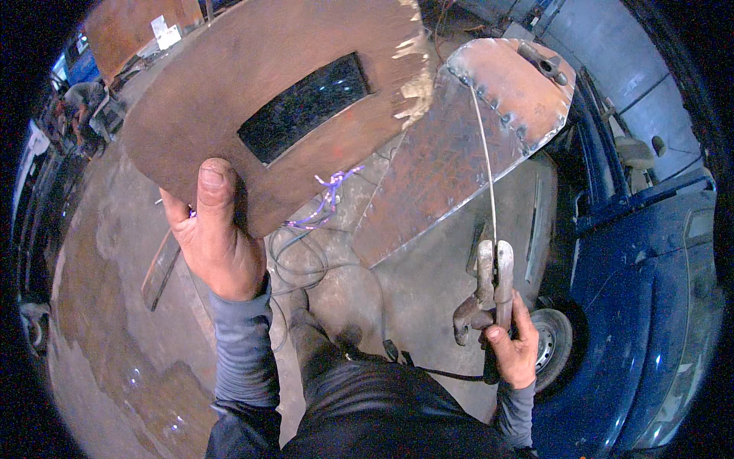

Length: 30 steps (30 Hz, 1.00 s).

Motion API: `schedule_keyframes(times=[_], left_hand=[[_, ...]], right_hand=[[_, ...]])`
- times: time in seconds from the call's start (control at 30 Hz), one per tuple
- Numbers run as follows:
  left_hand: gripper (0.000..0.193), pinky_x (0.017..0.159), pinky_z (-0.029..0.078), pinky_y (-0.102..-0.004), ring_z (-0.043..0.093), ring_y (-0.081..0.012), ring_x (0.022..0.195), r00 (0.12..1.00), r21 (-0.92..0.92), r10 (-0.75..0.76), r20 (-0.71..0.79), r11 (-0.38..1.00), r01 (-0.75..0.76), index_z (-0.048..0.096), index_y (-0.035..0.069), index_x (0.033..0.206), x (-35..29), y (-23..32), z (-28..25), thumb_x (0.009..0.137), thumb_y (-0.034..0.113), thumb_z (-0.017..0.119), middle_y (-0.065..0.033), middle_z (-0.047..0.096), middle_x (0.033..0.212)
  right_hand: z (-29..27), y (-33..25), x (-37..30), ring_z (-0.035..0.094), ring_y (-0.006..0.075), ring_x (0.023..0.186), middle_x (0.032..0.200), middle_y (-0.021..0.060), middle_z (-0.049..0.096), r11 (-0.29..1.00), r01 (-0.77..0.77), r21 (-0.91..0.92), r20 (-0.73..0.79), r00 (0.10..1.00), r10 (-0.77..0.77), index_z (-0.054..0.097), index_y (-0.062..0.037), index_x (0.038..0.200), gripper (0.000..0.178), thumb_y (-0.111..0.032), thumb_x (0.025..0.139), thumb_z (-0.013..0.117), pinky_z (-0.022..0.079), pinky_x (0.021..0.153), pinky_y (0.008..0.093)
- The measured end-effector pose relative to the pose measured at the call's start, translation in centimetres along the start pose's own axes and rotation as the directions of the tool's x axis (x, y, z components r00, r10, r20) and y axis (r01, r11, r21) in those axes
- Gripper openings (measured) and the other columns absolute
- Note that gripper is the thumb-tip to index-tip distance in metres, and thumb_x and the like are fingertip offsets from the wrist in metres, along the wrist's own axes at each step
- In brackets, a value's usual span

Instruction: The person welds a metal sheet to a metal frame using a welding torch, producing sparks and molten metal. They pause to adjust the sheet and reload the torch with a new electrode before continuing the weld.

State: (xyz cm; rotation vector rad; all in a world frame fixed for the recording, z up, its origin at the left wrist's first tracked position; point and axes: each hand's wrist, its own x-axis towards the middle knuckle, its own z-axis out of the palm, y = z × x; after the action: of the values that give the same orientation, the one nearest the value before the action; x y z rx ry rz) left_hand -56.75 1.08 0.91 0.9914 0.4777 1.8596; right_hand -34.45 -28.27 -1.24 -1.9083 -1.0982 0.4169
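Observation:
My left hand (pixel 222 229) grips the lower left edge of a brown welding shield (pixel 176 122), thumb on the near face and fingers mostly hidden behind. A dark glass window (pixel 306 107) is set in the shield, whose right edge is frayed. My right hand (pixel 516 344) is wrapped round an electrode holder (pixel 505 283) with pale, worn jaws. They clamp a thin pale welding electrode (pixel 486 157) that points up and away. Its far end overlaps a rusty steel workpiece (pixel 440 164) near a row of weld beads; contact cannot be told.
A dark metal tool or fitting (pixel 544 65) lies on the workpiece's far end. At right stands a blue vehicle (pixel 642 283) with its wheel (pixel 547 344). Grey cable (pixel 302 268) and purple cord (pixel 330 191) trail over the floor. Another person (pixel 84 107) bends at far left.

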Motion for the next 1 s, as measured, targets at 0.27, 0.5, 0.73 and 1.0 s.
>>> schedule_keyframes(times=[0.27, 0.5, 0.73, 1.0], left_hand=[[0.051, 0.097, 0.044, -0.0337, 0.057, -0.0205, 0.113, 0.962, 0.323, 0.143, 0.234, 0.922, -0.216, 0.050, 0.002, 0.131, -1.7, 2.3, -0.7, 0.089, 0.022, 0.072, -0.0103, 0.058, 0.127], [0.055, 0.096, 0.046, -0.0359, 0.059, -0.0217, 0.110, 0.897, 0.170, 0.010, 0.441, 0.981, -0.095, 0.049, 0.003, 0.132, -3.6, 4.4, 0.4, 0.084, 0.014, 0.074, -0.0095, 0.060, 0.124], [0.061, 0.096, 0.048, -0.0388, 0.060, -0.0234, 0.109, 0.980, 0.031, -0.016, 0.198, 0.999, 0.010, 0.048, 0.005, 0.135, -2.2, 5.9, 1.1, 0.080, 0.005, 0.075, -0.0088, 0.061, 0.123], [0.046, 0.099, 0.043, -0.0342, 0.055, -0.0193, 0.114, 0.981, -0.044, 0.177, -0.085, 0.982, -0.181, 0.049, 0.004, 0.133, 0.1, 6.4, 0.5, 0.095, 0.027, 0.064, -0.0089, 0.057, 0.128]], right_hand=[[0.5, -1.0, -0.5, 0.056, 0.0240, 0.117, 0.132, 0.0195, 0.057, 0.993, -0.081, 0.084, 0.000, 0.997, 0.081, 0.043, 0.0088, 0.139, 0.064, -0.015, 0.085, 0.069, 0.043, 0.101, 0.0346], [0.9, -1.9, -2.1, 0.058, 0.0210, 0.110, 0.125, 0.0160, 0.060, 0.956, -0.226, 0.185, -0.008, 0.973, 0.232, 0.042, 0.0089, 0.139, 0.066, -0.017, 0.085, 0.069, 0.048, 0.093, 0.0329], [-0.3, -1.4, -2.6, 0.058, 0.0248, 0.114, 0.126, 0.0200, 0.061, 0.999, 0.028, -0.027, 0.016, 1.000, -0.027, 0.046, 0.0093, 0.136, 0.064, -0.017, 0.083, 0.072, 0.044, 0.099, 0.0360], [0.7, -1.7, -3.0, 0.058, 0.0256, 0.116, 0.128, 0.0205, 0.060, 0.998, -0.034, 0.051, -0.018, 0.999, 0.035, 0.045, 0.0086, 0.137, 0.065, -0.010, 0.080, 0.071, 0.043, 0.101, 0.0357]])
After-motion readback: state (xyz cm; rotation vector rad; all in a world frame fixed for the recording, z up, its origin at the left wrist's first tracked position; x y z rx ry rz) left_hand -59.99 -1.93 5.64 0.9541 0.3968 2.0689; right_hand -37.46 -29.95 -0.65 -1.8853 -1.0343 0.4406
